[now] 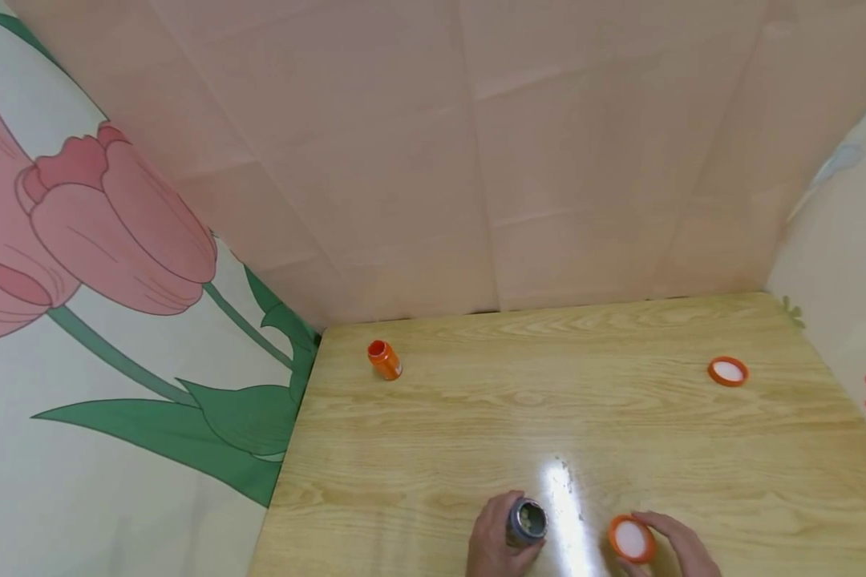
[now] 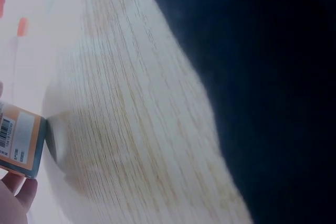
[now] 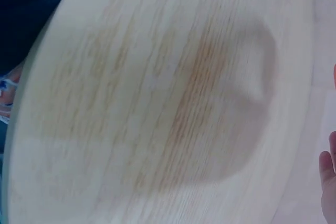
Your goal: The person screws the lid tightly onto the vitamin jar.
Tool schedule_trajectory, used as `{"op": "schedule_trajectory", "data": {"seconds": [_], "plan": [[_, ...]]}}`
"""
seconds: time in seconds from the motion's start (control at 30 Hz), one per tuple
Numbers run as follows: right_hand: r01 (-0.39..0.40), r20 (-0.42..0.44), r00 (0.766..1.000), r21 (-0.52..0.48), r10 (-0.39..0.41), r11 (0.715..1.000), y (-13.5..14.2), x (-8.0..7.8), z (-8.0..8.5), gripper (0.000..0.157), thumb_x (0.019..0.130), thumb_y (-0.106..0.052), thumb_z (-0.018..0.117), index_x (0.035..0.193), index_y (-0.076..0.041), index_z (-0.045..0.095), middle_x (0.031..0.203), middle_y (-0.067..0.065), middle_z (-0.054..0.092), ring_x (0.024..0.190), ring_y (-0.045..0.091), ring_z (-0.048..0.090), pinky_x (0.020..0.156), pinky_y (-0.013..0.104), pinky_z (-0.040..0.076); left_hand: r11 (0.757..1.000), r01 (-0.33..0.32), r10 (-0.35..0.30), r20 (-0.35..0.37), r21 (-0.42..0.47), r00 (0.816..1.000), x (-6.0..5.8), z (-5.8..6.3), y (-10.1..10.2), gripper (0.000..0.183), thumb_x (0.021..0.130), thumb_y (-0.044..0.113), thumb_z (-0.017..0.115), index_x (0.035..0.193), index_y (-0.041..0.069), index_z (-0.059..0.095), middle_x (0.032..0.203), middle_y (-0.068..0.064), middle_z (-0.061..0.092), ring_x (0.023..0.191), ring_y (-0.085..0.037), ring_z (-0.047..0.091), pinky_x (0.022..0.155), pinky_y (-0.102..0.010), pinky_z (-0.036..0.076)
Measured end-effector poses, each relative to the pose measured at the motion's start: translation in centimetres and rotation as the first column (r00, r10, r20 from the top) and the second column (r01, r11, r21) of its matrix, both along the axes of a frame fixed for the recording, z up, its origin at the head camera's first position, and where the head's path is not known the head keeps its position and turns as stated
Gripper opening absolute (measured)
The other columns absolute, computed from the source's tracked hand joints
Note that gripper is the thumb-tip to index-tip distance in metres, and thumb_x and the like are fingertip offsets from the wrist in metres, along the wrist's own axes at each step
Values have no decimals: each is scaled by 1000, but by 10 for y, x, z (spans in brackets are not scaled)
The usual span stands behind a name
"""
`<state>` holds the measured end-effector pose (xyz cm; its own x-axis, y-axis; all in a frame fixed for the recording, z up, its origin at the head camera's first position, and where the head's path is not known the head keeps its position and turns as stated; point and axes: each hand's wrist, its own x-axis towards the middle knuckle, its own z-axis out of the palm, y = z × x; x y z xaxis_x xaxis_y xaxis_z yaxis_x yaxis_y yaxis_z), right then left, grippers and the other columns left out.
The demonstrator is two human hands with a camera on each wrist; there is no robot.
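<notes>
The left hand's (image 1: pixel 492 538) grip is clamped round an open, dark-rimmed cylindrical jar (image 1: pixel 528 521) at the wood-grain bench's (image 1: pixel 534 401) near side. Right of it, the right hand's (image 1: pixel 681 545) grip pinches a round orange lid (image 1: pixel 631 539) with a white inside. The left wrist view alone reveals the jar's barcode; only the head view shows its mouth.

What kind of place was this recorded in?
Probably an indoor room set up for tabletop work: a wood-grain table, a creased brownish sheet behind it, and a tulip mural beside it.
</notes>
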<state>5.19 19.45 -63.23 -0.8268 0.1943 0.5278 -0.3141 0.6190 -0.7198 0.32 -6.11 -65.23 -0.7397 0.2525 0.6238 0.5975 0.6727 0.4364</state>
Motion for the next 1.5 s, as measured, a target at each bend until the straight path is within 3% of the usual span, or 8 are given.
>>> {"op": "schedule_trajectory", "data": {"seconds": [0.33, 0.5, 0.63, 0.73, 0.93, 1.17, 1.33, 1.5], "plan": [[-7, 74, 997, 2, 6, 1000, -11, 1, 13, 77, 38, 0, 97, 109, -7, 71, 115, -24, 58, 115, -19, 43, 98, -2, 28, 999, 0, 2, 39, -43, 999, 0, 0, 0, 80, 57, 31, 95, 127, 14, 59, 114, 5, 66, 101, -8, 65, 88, -19, 50], [-38, -11, 999, -30, 38, 999, -11, -2, 7, 79, 35, 0, 96, 110, -5, 72, 113, -14, 65, 117, -14, 47, 100, 2, 32, 998, 11, -12, -21, -61, 1000, -1, 2, 2, 85, 53, 33, 96, 127, 12, 60, 114, 4, 68, 100, -9, 66, 89, -19, 50], [-22, -25, 999, -25, 22, 999, -13, -3, 7, 82, 32, -1, 97, 111, -5, 72, 116, -18, 63, 118, -15, 47, 100, 1, 31, 997, 1, -1, -3, -76, 1000, 0, 4, 4, 86, 53, 35, 96, 126, 10, 59, 112, 4, 68, 99, -9, 66, 88, -18, 50], [2, 38, 999, -23, -1, 1000, -16, -1, 12, 82, 35, -2, 98, 112, -7, 71, 117, -21, 61, 117, -17, 46, 99, 0, 30, 997, -1, 1, 4, -74, 1000, 0, 6, 5, 83, 53, 34, 96, 122, 10, 59, 109, 4, 68, 97, -8, 66, 87, -18, 50], [10, 154, 988, 9, -12, 1000, -21, 1, 26, 78, 43, -8, 99, 114, -17, 70, 110, -12, 64, 111, -19, 44, 95, -3, 28, 997, 48, -49, -12, -55, 999, -2, 5, 7, 77, 54, 33, 96, 120, 12, 60, 109, 4, 67, 98, -8, 66, 89, -19, 50], [-79, 58, 995, 44, 76, 996, -21, -4, 30, 79, 40, -6, 98, 113, -8, 71, 106, 4, 70, 113, -15, 45, 99, -2, 28, 995, 68, -67, 23, -71, 998, -2, 3, 10, 74, 57, 35, 95, 119, 16, 61, 110, 7, 67, 99, -6, 65, 91, -17, 50], [-119, 37, 992, 34, 118, 992, -21, -6, 30, 81, 41, -5, 98, 117, -14, 70, 109, -3, 69, 114, -14, 46, 99, 0, 28, 993, 81, -81, 4, -84, 997, -1, 7, 14, 73, 58, 36, 93, 120, 16, 62, 110, 8, 66, 99, -4, 64, 90, -16, 49], [-156, -7, 988, 28, 157, 987, -23, -9, 30, 80, 40, -5, 96, 116, -10, 71, 108, 3, 71, 116, -10, 48, 101, 3, 30, 991, 86, -84, 24, -106, 996, 1, 11, 17, 74, 58, 36, 93, 122, 16, 61, 112, 7, 66, 101, -6, 64, 90, -16, 49]]}}
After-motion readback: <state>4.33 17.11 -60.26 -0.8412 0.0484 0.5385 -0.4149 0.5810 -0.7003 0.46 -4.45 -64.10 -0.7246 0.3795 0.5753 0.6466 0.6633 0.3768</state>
